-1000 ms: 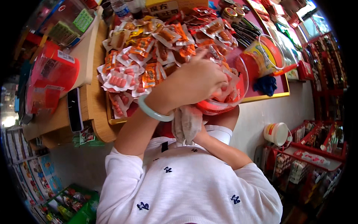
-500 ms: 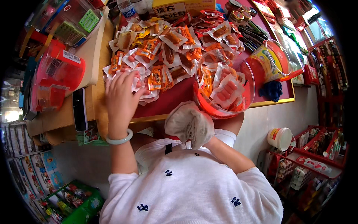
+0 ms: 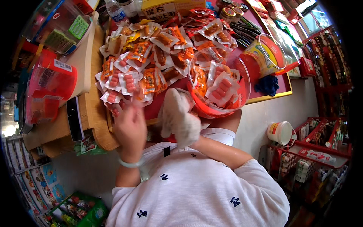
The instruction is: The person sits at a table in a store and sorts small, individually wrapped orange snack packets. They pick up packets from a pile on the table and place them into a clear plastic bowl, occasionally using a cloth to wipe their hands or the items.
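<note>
A heap of small clear packets of sausages and meat snacks (image 3: 162, 39), some orange-wrapped, covers the dark red tabletop. My left hand (image 3: 130, 130), with a pale bangle at its wrist, is just in front of the heap's near left edge, close to packets of short pink sausages (image 3: 130, 82). Its fingers are smeared by motion, so whether they hold anything is hidden. My right hand (image 3: 180, 119) wears a whitish cloth glove, fingers stretched upward, with nothing visible in it. Beside it stands a clear tub with a red base (image 3: 223, 109), holding sausage and orange packets.
Behind the tub is a red and yellow bucket (image 3: 266, 56) with a dark blue cloth (image 3: 267, 86) near it. Jars (image 3: 227, 14), a yellow box (image 3: 174, 7) and a water bottle (image 3: 115, 11) line the back. At left lie a phone (image 3: 75, 119) and red plastic tubs (image 3: 56, 79).
My left hand has drawn back from the sausage packets toward my body. My gloved right hand has turned, its fingers now pointing up, and shifted slightly left. The view has shifted a little.
</note>
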{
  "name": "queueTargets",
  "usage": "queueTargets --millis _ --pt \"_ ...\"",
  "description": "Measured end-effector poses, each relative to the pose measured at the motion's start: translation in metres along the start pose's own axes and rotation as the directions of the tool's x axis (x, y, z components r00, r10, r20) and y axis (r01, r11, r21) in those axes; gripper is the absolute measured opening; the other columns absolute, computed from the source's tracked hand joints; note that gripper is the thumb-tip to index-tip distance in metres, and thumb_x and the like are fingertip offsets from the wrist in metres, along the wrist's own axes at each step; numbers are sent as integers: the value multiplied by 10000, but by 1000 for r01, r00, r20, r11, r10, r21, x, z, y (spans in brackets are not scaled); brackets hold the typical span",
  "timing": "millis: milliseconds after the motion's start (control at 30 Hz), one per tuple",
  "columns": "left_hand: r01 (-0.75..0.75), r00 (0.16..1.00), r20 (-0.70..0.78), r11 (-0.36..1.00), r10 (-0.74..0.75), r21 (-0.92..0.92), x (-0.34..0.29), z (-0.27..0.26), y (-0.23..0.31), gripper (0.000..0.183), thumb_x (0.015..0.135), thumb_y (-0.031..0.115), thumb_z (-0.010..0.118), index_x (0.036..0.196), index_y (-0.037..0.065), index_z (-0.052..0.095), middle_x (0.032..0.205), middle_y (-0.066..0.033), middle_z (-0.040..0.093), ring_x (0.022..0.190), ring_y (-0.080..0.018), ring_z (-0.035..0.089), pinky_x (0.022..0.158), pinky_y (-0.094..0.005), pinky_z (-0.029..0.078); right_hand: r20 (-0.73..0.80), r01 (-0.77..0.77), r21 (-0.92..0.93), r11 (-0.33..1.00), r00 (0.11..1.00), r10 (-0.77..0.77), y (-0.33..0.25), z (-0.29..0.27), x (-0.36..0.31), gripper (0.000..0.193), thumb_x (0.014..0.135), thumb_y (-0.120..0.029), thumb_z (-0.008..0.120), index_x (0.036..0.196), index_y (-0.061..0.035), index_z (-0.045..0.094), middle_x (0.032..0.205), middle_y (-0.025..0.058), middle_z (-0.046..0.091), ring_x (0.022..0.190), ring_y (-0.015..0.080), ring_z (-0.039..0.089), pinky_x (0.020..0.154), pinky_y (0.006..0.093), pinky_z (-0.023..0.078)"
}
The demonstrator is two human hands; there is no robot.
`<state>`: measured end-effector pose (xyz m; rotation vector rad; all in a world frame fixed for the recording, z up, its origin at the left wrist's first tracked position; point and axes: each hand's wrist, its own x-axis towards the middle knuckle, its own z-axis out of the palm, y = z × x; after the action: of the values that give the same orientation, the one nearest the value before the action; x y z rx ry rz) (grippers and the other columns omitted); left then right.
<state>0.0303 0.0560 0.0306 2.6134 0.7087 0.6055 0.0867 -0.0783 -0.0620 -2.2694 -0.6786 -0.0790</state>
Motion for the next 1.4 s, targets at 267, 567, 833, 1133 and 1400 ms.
queueTargets --millis 267,567,833,1133,1400 --pt "-133 981 48 840 185 -527 -47 4 33 260 857 40 641 1114 55 681 600 -126 562 490 -211 552 533 -281 457 -309 304 299 905 928 -209 -15 -34 14 304 843 -168 607 1099 -36 510 882 105 559 784 256 559 680 345 471" --pt "-197 950 -278 963 141 -186 -34 0 31 221 944 119 518 1073 41 680 975 -81 583 948 -230 540 954 -368 355 -161 335 308 891 941 -298 -37 -59 32 412 809 -130 640 1198 -45 534 1016 88 602 981 289 568 811 330 483" --pt "-312 897 -427 851 118 -422 29 -10 62 212 886 -19 542 1037 36 682 886 -69 669 784 -218 579 739 -323 454 443 378 -102 920 846 -298 -19 -62 2 261 731 -108 592 981 -31 585 959 145 566 918 291 556 706 369 481" --pt "-746 505 184 534 843 -397 66 38 113 281 825 97 566 1094 140 632 1069 -66 598 1067 -249 542 1055 -479 293 233 279 367 888 896 -378 30 -36 -26 295 782 -110 612 1070 -60 571 983 91 627 862 245 614 745 344 497" --pt "-413 903 -49 829 427 -378 81 30 49 303 902 182 595 1178 56 591 1136 -135 620 1058 -282 590 931 -389 440 217 -267 637 723 962 165 31 -41 -14 199 939 -195 503 1032 -38 582 953 67 600 774 176 574 705 316 487"
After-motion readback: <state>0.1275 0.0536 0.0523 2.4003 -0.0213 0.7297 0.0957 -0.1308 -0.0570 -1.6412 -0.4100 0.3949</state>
